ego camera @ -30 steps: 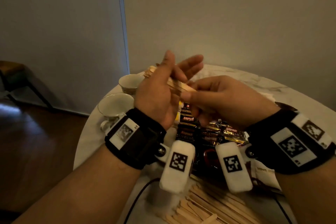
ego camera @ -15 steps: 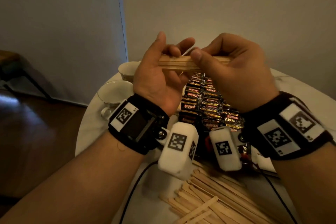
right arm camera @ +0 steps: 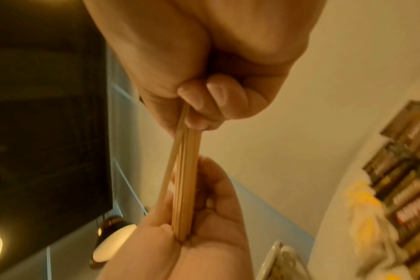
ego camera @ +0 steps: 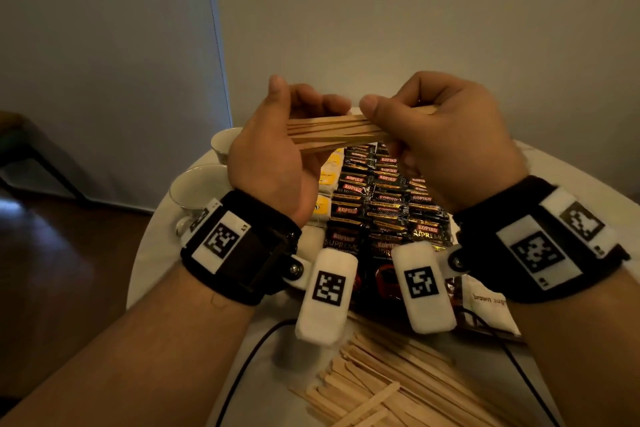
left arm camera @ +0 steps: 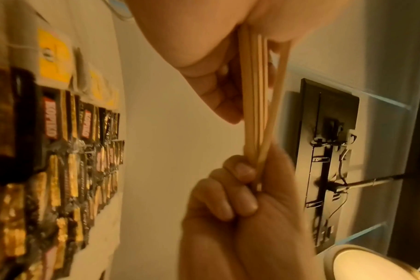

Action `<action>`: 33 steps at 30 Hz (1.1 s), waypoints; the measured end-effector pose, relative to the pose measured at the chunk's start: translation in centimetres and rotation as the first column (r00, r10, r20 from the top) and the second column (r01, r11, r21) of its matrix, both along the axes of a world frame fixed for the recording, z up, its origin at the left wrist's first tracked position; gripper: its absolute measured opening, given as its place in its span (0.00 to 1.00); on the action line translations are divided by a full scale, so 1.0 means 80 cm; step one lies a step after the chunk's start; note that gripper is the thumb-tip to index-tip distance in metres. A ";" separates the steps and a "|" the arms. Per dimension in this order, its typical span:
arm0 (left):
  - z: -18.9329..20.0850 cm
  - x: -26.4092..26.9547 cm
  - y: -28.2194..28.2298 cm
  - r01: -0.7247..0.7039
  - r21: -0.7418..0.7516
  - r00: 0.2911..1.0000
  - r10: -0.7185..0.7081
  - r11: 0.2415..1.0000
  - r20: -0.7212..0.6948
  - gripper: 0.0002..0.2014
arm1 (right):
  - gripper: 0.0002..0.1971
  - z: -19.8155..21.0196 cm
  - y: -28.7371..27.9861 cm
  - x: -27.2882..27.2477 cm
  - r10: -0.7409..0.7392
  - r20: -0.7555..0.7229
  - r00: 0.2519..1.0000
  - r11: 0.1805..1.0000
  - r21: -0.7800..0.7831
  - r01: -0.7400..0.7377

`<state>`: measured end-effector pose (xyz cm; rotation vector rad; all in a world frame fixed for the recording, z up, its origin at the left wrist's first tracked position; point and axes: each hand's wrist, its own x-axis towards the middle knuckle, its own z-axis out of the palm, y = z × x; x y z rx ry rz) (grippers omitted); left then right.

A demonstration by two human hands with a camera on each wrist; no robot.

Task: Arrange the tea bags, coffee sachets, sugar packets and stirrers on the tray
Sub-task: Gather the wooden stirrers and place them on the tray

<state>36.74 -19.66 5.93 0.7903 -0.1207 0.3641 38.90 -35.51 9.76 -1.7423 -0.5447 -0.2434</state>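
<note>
A bundle of stirrers [ego camera: 332, 132] hangs above the coffee sachets [ego camera: 377, 198], one end gripped in the left hand [ego camera: 273, 156], the other in the right hand [ego camera: 446, 146]; one splayed stick could slip free if either grip loosens

The bundle of stirrers [ego camera: 332, 132] is now lying level between both hands, the right hand [ego camera: 446, 146] having risen from below to grip its end opposite the left hand [ego camera: 273, 156].
</note>
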 end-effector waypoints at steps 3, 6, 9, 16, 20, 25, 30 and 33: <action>0.008 -0.009 -0.007 0.074 -0.013 0.995 -0.073 0.997 0.067 0.22 | 0.15 -0.007 0.002 0.006 0.061 -0.211 0.976 0.986 0.166 -0.026; 0.015 -0.010 -0.015 -0.014 0.053 0.997 0.009 0.998 0.082 0.10 | 0.14 -0.014 0.004 0.010 0.101 -0.355 0.930 0.982 0.188 -0.035; 0.028 -0.007 -0.015 -0.052 0.055 0.995 0.047 0.997 0.093 0.07 | 0.10 -0.015 0.000 0.011 0.239 -0.494 0.836 0.957 0.268 -0.116; 0.063 -0.025 -0.023 0.113 0.115 0.981 -0.129 0.987 0.147 0.16 | 0.07 0.008 -0.012 -0.002 0.556 -0.628 0.544 0.785 0.613 -0.095; 0.056 -0.033 -0.031 -0.041 0.553 0.982 -0.070 0.832 0.177 0.11 | 0.15 0.010 -0.023 -0.019 0.622 -0.654 0.429 0.770 0.610 -0.187; 0.053 -0.050 -0.045 -0.169 0.698 0.983 0.072 0.696 0.166 0.08 | 0.15 0.016 -0.034 -0.043 0.604 -0.706 0.370 0.792 0.584 -0.179; 0.048 -0.044 -0.060 -0.271 0.690 0.962 0.216 0.671 0.168 0.06 | 0.16 0.008 -0.053 -0.054 0.460 -0.746 0.481 0.878 0.462 -0.123; 0.050 -0.039 -0.062 -0.276 0.679 0.949 0.303 0.681 0.082 0.11 | 0.18 0.003 -0.072 -0.060 0.310 -0.629 0.713 0.947 0.275 -0.169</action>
